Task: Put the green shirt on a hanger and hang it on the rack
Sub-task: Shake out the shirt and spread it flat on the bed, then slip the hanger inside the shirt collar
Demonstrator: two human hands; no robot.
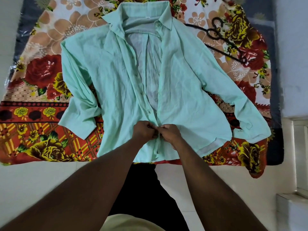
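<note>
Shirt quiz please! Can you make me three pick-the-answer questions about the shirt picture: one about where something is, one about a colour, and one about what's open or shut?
1. Where is the hanger?
A. on the cloth, right of the collar
B. inside the shirt
C. in a hand

2. What colour is the shirt?
A. red
B. light green
C. black

3. How is the shirt's front?
A. buttoned to the top
B. open above the hands
C. folded in half

Answers:
1 A: the hanger lies on the cloth beside the collar.
2 B: the shirt is pale green.
3 B: the edges gape above the left hand and right hand, which pinch them together low down.
</note>
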